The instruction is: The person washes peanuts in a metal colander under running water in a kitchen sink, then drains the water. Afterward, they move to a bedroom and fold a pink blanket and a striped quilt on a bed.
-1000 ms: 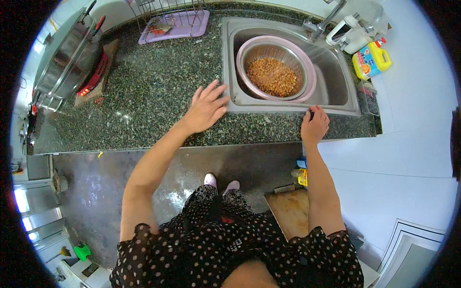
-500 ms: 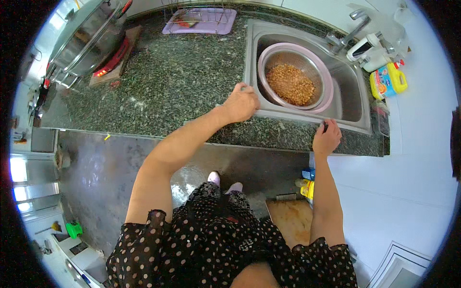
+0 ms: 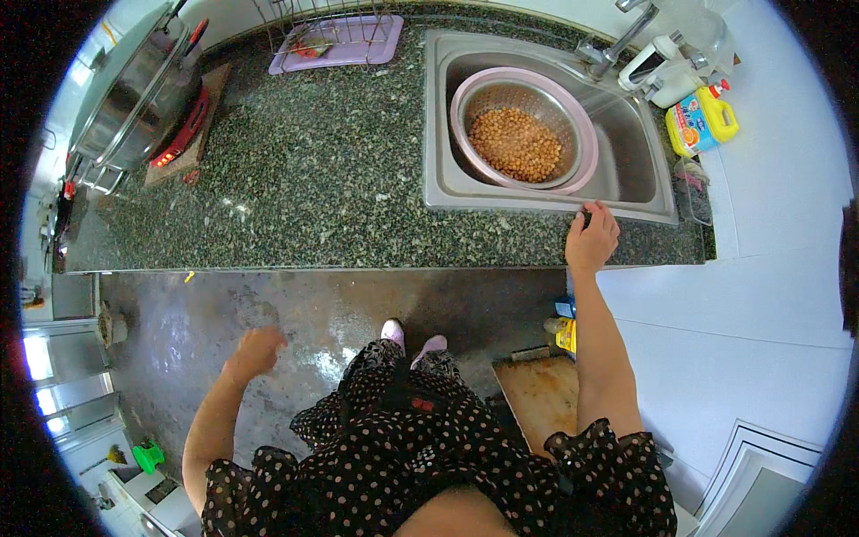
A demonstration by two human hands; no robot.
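Note:
My right hand (image 3: 593, 237) rests at the front rim of the steel sink (image 3: 528, 199), its fingers bent and the thumb apart from them. Nothing shows in its grasp. My left hand (image 3: 257, 351) is away from the counter, over the floor at my left side. Motion smears its fingers. Inside the sink stands a pink basin (image 3: 586, 152) with a perforated steel colander (image 3: 557, 109) nested in it. Tan beans or nuts (image 3: 514, 143) lie in the colander; their exact kind is hard to tell.
A steel pot (image 3: 148, 98) stands on a red-lit cooker (image 3: 183, 134) at the left. Behind are a lilac tray (image 3: 380, 40) with a wire rack and a faucet (image 3: 617, 49). A yellow bottle (image 3: 716, 121) stands right of the sink; a wooden board (image 3: 541, 398) is below.
My left hand has let go of the sink's front left edge and swung down and left, off the counter. My right hand stays at the rim. The view has shifted slightly.

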